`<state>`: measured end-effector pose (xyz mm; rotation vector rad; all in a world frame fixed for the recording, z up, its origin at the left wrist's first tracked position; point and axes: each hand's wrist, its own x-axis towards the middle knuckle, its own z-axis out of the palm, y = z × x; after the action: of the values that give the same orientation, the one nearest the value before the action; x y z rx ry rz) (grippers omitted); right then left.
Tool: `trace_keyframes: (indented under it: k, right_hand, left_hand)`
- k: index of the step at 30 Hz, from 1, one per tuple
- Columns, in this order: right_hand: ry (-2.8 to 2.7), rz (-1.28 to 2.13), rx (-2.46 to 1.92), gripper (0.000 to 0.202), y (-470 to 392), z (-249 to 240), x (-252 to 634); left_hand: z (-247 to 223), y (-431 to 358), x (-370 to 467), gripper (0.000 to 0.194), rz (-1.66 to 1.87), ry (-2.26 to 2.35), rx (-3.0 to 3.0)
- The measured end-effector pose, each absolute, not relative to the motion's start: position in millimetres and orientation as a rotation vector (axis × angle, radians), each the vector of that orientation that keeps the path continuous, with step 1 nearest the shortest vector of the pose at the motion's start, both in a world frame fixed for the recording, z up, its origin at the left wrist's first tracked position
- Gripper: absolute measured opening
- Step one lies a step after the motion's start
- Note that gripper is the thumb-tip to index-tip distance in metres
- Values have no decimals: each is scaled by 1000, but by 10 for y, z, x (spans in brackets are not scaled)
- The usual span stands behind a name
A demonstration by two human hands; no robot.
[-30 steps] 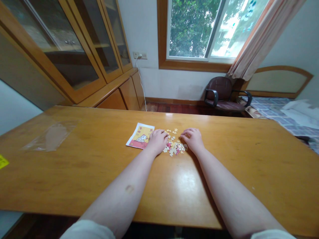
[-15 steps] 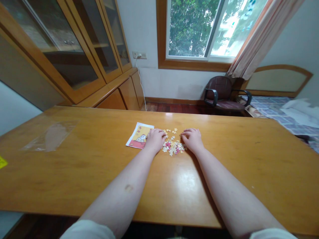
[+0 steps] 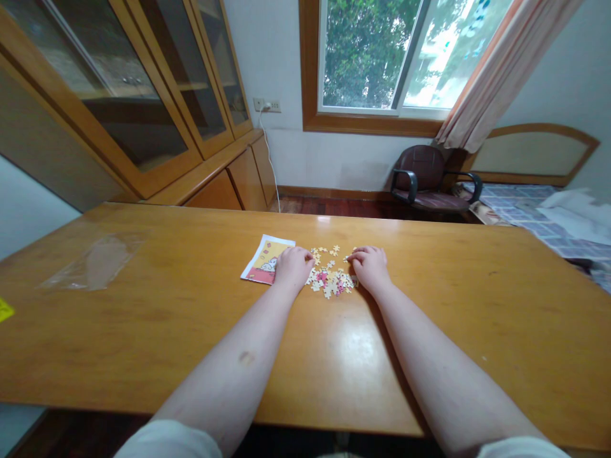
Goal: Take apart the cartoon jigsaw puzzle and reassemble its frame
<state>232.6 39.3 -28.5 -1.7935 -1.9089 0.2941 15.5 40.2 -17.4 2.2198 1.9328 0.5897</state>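
Observation:
Small jigsaw pieces (image 3: 329, 282), cream, yellow and pink, lie in a loose pile on the wooden table, with a few scattered pieces behind it. At the pile's left edge is my left hand (image 3: 293, 266), fingers curled and pressed together at a piece too small to make out. It covers the right part of a yellow and red picture sheet (image 3: 262, 261) with a white cartoon animal. On the pile's right side my right hand (image 3: 370, 266) has its fingertips closed at a small pale puzzle piece.
A clear plastic bag (image 3: 102, 261) lies flat on the table (image 3: 167, 331) at the left, with a yellow item (image 3: 6, 310) at the left edge. Beyond the table stand a glass-door cabinet (image 3: 191, 172), a chair (image 3: 427, 181) and a bed (image 3: 548, 216).
My left hand has shifted slightly left, uncovering a few pieces at the pile's left edge and covering more of the sheet. My right hand has barely moved.

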Motion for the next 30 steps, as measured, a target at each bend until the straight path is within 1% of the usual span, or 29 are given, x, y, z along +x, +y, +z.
trace_keyframes:
  k: [5,11,14,17,20,30]
  right_hand:
    - [-2095,272,-1740,32,373,-306,2278]
    - [-2046,223,-1824,33,373,-316,2277]
    - [-2169,234,-1710,33,334,-282,2247]
    - [-2296,283,-1572,32,291,-243,2214]
    - [-2305,309,-1552,30,277,-227,2208]
    - [-2223,285,-1529,27,318,-283,2235]
  left_hand:
    - [-128,370,187,23,638,1873,2244]
    - [-138,357,208,32,556,1815,2272]
    - [-176,357,220,35,594,1776,2309]
    - [-210,349,234,33,643,1648,2387]
    - [-235,343,242,30,621,1534,2456]
    - [-264,338,239,32,519,1494,2466]
